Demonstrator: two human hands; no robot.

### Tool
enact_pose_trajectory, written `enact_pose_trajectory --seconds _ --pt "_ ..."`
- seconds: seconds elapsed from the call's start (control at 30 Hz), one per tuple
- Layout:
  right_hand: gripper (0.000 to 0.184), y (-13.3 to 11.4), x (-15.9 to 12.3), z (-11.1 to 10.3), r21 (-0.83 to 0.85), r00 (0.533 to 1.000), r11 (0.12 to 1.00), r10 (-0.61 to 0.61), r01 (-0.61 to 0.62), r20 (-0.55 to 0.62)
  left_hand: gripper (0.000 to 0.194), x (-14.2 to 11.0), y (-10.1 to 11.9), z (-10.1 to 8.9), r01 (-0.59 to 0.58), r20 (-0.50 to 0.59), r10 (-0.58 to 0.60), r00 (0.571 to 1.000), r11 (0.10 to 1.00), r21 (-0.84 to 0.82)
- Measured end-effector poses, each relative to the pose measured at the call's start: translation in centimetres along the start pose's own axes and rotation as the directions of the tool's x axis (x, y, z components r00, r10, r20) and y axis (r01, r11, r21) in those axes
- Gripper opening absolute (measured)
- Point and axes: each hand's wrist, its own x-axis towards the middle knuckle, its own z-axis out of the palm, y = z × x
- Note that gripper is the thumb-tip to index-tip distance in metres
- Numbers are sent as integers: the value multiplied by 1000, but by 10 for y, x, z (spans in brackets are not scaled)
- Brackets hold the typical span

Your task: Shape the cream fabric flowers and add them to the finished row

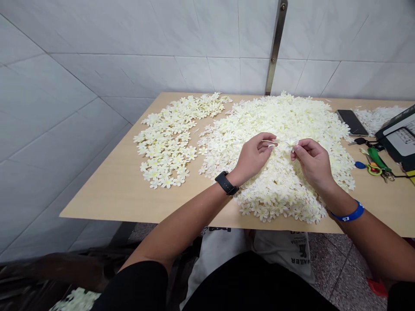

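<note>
A large heap of cream-white artificial flowers (275, 203) with pale yellow centres spreads over the tabletop in front of me. Above its middle, my left hand (254, 156) is closed, with a thin white piece (269, 141) between thumb and fingers; its exact kind is hard to make out. My right hand (313, 164), a short way to the right, pinches a single white artificial flower (289, 144) by its edge. The two hands are apart, fingertips facing each other. A smaller, curved spread of the same flowers (165, 147) lies to the left.
The light wooden table (113, 194) stands against a tiled wall (142, 73). On the right lie a phone (352, 122), a pile of small white pieces (378, 117), keys with a green holder (378, 160) and a dark box-like item (400, 134). More flowers (76, 300) are low at left.
</note>
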Motion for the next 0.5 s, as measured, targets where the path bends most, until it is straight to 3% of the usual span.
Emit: enact_pose_trajectory --seconds 0.1,0.27,0.37,0.5 --pt "15 0 0 0 -1 1000 1000 2 -2 -3 24 0 2 0 36 -4 -36 999 999 -33" --pt "16 1 0 -1 -22 1000 1000 -7 7 -9 17 0 8 -1 54 -26 -51 998 989 135" --pt "16 1 0 0 -39 1000 999 -7 7 -7 18 -1 10 -3 -62 -50 78 996 962 266" --pt "15 -4 -2 3 -106 999 994 -34 34 2 12 -4 10 -2 -263 -23 292 956 891 370"
